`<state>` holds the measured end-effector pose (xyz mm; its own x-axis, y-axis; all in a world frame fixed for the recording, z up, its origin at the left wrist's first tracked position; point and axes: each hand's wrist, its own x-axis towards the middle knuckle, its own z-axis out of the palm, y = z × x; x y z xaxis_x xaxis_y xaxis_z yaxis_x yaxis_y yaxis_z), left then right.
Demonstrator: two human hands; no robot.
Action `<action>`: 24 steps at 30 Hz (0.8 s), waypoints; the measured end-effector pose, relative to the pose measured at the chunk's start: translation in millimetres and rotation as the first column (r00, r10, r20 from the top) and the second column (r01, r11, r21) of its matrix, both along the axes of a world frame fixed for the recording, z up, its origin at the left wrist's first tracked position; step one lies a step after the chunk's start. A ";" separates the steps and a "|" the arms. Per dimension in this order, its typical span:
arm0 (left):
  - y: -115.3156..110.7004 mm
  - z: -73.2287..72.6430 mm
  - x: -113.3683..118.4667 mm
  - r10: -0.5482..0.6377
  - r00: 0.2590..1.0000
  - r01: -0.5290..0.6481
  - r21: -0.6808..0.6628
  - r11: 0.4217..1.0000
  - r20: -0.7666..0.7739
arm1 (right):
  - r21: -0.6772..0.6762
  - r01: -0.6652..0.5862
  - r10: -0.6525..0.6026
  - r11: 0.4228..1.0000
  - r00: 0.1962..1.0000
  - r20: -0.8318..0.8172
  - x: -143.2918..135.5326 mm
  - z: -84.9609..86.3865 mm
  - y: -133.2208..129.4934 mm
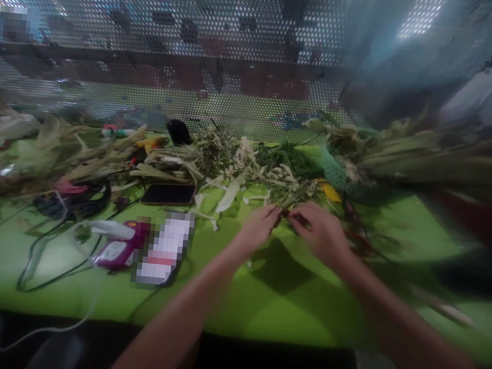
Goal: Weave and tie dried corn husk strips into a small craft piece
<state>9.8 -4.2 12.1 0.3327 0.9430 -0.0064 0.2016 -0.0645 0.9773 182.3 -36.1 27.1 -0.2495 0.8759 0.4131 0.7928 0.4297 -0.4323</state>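
Note:
Both hands meet over the green tabletop (286, 310), fingertips nearly touching. My left hand (260, 225) is closed, its fingers pinched at a small dark bit too blurred to name. Close by on the right, my right hand (322, 229) pinches at the same spot with thumb and fingers. Just beyond them lies a heap of pale dried husk strips (230, 171), with one broad pale strip (231, 193) nearer the left hand. Green stringy fibre (294, 159) lies behind the hands.
Left of the hands are a dark-screened phone (169, 194), a second phone (165, 249), a purple packet (117, 252) and coiled cables (73, 200). A green perforated basket (347, 174) with long husks (423, 155) stands back right. A perforated metal screen (190, 40) rises behind; a person (484, 97) is at right.

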 end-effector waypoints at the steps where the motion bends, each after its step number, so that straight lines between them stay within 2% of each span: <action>1: 0.1 1.5 -0.6 -0.003 1.000 0.003 0.013 1.000 -0.027 | 0.008 0.007 -0.007 1.000 1.000 0.007 -0.2 0.1 -0.1; 4: 0.9 6.1 -4.5 -0.019 0.990 0.029 0.069 0.997 -0.137 | 0.014 0.020 -0.020 1.000 1.000 0.015 1.3 2.8 0.3; 9: 1.2 14.2 -14.3 -0.025 0.949 0.079 0.158 0.984 -0.315 | -0.027 -0.030 0.029 0.999 0.999 -0.032 13.9 13.0 3.8; 13: -2.9 21.1 -16.7 0.005 0.814 0.169 0.246 0.955 -0.580 | -0.042 -0.097 0.096 0.994 0.995 -0.017 27.0 21.0 5.3; 16: -6.8 22.3 -14.8 -0.044 0.705 0.287 0.228 0.930 -0.708 | -0.025 -0.134 0.135 0.991 0.989 0.067 33.7 24.8 4.1; 18: -8.6 20.8 -14.5 -0.096 0.677 0.351 0.205 0.914 -0.730 | -0.015 -0.141 0.142 0.990 0.984 0.106 36.2 27.0 2.3; 20: -10.1 19.6 -15.9 -0.169 0.681 0.415 0.186 0.890 -0.713 | -0.014 -0.149 0.149 0.989 0.983 0.108 37.4 29.5 0.7; 24: -14.2 26.3 -21.6 -0.411 0.692 0.575 0.109 0.811 -0.593 | -0.062 -0.219 0.220 0.974 0.976 0.001 39.1 33.8 2.2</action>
<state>-11.9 -18.3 38.4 0.7699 0.6304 -0.0995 0.5284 -0.5422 0.6534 221.4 -33.9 60.9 -0.4415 0.8229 0.3577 0.6853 0.5666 -0.4576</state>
